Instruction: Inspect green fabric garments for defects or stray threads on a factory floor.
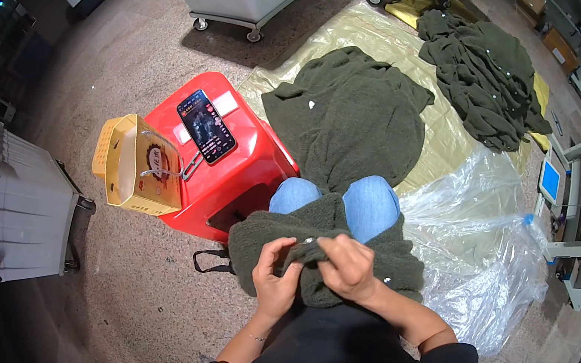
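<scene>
Your left hand and right hand are both down on the dark green fleece garment bunched across your lap, just below your knees in blue jeans. Left grip is pinched shut on a fold of the fleece, right grip is clamped on the cloth beside a small silver snap.

Off to your left, the yellow basket leans against the red stool, and a phone lies on the stool's sloped top, screen lit. Bump that stool with a knee and I'd say the phone could slide off.

Centre, another green garment is spread on the yellowish sheet. Right of your legs, clear plastic film billows close; a trailing hem could snag it and drag it along.

Thick fleece hides the snap easily, so a loose pinch may let the fold slip out.
</scene>
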`<state>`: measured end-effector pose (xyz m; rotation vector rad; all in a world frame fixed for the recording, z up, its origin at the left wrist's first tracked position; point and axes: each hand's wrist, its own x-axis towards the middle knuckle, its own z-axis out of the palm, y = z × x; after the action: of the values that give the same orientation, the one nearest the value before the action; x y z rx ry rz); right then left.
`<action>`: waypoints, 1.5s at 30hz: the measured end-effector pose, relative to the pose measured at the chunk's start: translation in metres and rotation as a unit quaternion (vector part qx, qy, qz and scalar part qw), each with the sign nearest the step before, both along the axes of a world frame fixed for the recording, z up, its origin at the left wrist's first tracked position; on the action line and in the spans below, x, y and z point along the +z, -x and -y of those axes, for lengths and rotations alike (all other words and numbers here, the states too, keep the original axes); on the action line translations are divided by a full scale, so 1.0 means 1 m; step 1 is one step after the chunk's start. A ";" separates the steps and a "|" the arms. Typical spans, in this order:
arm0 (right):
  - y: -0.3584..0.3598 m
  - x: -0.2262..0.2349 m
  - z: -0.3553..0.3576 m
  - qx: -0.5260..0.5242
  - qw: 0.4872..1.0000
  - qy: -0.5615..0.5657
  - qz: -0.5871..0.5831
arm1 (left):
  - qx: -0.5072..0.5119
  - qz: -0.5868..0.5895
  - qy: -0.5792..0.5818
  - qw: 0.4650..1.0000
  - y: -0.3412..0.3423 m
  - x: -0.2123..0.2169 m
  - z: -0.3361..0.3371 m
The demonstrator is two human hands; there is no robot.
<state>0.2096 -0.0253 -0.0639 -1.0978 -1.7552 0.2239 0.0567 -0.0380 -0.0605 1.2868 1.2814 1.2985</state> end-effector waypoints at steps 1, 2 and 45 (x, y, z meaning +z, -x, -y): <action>-0.003 0.000 -0.002 0.002 1.000 0.000 0.000 | -0.022 -0.109 -0.003 0.994 0.013 -0.010 0.000; -0.008 0.000 -0.008 -0.020 0.997 0.057 -0.038 | -0.034 -0.107 0.022 0.993 0.026 -0.022 -0.003; -0.005 0.018 -0.032 0.173 0.930 0.310 -0.097 | -0.094 0.255 0.242 0.931 0.031 -0.011 -0.023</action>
<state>0.2149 0.0071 -0.0458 -1.1334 -1.7282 1.1302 0.0259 -0.0145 -0.0716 0.6448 0.9876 1.0015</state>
